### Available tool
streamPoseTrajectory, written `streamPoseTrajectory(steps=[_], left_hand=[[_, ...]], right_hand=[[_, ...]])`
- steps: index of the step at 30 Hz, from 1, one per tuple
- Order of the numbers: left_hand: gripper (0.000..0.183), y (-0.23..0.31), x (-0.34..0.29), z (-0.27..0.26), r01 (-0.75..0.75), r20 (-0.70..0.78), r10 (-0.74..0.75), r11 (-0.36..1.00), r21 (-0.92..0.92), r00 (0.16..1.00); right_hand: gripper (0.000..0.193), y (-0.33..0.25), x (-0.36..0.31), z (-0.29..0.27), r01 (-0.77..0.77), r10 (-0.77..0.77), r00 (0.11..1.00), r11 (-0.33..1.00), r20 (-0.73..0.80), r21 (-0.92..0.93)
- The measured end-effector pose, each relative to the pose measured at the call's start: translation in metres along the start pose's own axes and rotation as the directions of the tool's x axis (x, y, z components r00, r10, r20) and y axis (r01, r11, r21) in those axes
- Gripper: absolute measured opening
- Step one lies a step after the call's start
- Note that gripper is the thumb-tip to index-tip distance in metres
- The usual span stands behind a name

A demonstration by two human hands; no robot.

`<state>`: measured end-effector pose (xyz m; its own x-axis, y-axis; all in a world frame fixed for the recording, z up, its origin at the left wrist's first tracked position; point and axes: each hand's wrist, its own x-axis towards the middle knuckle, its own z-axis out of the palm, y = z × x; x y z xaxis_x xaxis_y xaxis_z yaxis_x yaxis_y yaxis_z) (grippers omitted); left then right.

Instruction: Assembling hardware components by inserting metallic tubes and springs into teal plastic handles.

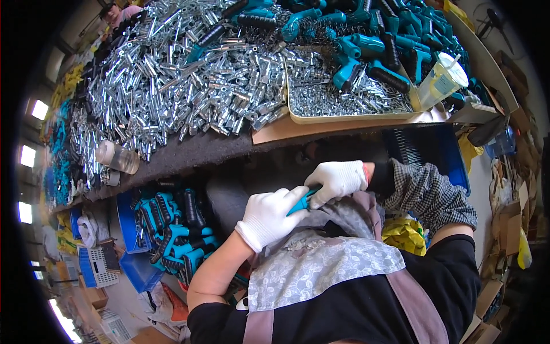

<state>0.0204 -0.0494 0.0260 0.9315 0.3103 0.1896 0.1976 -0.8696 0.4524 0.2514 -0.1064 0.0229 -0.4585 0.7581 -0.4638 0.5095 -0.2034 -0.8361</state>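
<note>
My left hand (pixel 270 217), in a white knitted glove, is closed round a teal tool handle (pixel 300 204) above my lap. Most of that handle is hidden by the fingers. My right hand (pixel 339 182), gloved the same way, is closed at the upper end of the teal piece. Whether it also pinches a small part there cannot be seen. Similar teal and black pistol-shaped tool bodies (pixel 175 235) are heaped in a blue bin to the left of my lap.
The bench holds a large pile of metal fittings (pixel 189 86) and a shallow tray (pixel 355 118) of small parts. More teal tool bodies (pixel 415 34) are heaped behind. A lidded drink cup (pixel 438 83) and a clear jar (pixel 117 157) stand near the bench edge. Another person (pixel 120 14) is far left.
</note>
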Motion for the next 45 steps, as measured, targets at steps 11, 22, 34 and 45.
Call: streamPoseTrajectory(steps=[11,22,34,45], left_hand=[[0.046,-0.015,-0.006,0.004,0.101,-0.294,-0.131,0.988,-0.116,0.947],[0.047,-0.007,-0.019,0.011,0.152,-0.282,-0.2,0.972,-0.181,0.938],[0.05,0.003,-0.016,0.008,0.125,-0.24,-0.178,0.968,-0.219,0.954],[0.046,-0.004,-0.018,0.005,0.138,-0.293,-0.188,0.973,-0.183,0.937]], right_hand=[[0.018,-0.014,0.006,-0.067,-0.074,-0.529,0.457,0.779,-0.715,-0.623],[0.019,-0.015,0.023,-0.092,-0.264,-0.347,0.563,0.784,-0.75,-0.561],[0.017,-0.022,0.032,-0.09,-0.277,-0.419,0.629,0.666,-0.655,-0.693],[0.014,-0.018,-0.01,-0.103,-0.199,-0.457,0.461,0.783,-0.761,-0.59]])
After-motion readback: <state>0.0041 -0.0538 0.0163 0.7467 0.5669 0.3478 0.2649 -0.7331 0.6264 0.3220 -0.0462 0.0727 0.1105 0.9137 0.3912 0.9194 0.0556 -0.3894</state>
